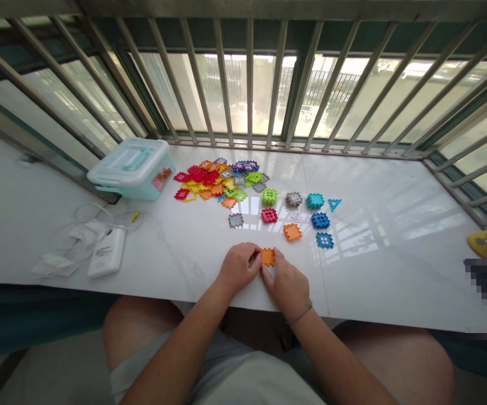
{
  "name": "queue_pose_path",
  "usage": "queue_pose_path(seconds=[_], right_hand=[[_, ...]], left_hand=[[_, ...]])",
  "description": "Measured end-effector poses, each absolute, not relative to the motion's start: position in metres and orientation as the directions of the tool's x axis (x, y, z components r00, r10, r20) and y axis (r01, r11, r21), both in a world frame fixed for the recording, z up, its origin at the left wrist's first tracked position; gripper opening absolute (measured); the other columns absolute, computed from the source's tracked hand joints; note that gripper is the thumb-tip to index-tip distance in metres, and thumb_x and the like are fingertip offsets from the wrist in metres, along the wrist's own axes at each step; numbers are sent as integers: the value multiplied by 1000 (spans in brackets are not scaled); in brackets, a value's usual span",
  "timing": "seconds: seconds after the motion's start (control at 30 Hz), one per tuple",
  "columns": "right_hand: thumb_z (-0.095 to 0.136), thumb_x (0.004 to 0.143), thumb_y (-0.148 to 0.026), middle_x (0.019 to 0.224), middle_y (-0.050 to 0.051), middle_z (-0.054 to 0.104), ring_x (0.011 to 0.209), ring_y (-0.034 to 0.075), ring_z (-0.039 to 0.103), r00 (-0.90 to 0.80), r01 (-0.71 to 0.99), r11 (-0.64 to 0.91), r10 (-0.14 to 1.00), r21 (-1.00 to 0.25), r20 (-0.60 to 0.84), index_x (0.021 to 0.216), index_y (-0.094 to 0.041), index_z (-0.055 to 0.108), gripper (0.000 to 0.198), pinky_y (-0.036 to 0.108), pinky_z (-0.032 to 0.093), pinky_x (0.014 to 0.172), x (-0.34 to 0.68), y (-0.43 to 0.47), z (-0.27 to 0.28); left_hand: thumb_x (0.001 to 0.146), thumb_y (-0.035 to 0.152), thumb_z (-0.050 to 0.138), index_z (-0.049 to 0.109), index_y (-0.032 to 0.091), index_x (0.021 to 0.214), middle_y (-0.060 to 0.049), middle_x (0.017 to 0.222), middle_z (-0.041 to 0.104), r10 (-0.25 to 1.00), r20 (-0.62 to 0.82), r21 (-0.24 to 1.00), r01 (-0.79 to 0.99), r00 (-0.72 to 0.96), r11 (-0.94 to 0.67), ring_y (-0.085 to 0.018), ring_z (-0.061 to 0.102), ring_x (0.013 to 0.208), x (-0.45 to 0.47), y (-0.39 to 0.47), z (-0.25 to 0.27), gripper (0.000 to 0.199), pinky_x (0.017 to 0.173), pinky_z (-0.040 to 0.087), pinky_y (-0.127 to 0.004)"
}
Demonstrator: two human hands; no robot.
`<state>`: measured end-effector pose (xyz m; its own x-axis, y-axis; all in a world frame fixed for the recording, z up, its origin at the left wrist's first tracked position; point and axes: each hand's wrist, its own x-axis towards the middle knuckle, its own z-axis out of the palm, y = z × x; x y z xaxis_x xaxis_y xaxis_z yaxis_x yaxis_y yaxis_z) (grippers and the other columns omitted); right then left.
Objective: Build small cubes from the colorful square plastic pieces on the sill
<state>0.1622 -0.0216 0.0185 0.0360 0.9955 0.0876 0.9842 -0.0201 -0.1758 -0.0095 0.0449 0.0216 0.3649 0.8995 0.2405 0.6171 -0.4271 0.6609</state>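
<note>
Between my two hands, low over the front of the white tabletop, is an orange building tile (267,257) with notched edges. My left hand (240,265) grips its left side with thumb and fingers. On the right side, my right hand (288,281) pinches the same tile. Just beyond lies an orange tile stack (292,232). Farther back are a red stack (269,215), a lime green stack (269,197), a grey stack (294,199) and a turquoise stack (315,201). Blue stacks (320,220) sit to the right, near a turquoise triangle (334,205).
A heap of mixed tiles (203,179) lies at the back, with a single grey tile (235,220) in front. At left stand a lidded mint box (131,169) and a white power bank (107,252) with cables. Metal bars (249,84) line the window behind the table.
</note>
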Motion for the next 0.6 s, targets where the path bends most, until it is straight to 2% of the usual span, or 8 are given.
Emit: queue_pose_path(seconds=[0.6], right_hand=[[56,111,-55,120,18,82,89,23,80,77,984,-61,993,-165,90,160,-11,49,66,27,47,67,160,-21,21]], left_hand=[[97,19,66,70,24,95,-3,86,74,892,228,629,640,389,-440,-22,67,81,-9,44,23,6,83,47,-38]])
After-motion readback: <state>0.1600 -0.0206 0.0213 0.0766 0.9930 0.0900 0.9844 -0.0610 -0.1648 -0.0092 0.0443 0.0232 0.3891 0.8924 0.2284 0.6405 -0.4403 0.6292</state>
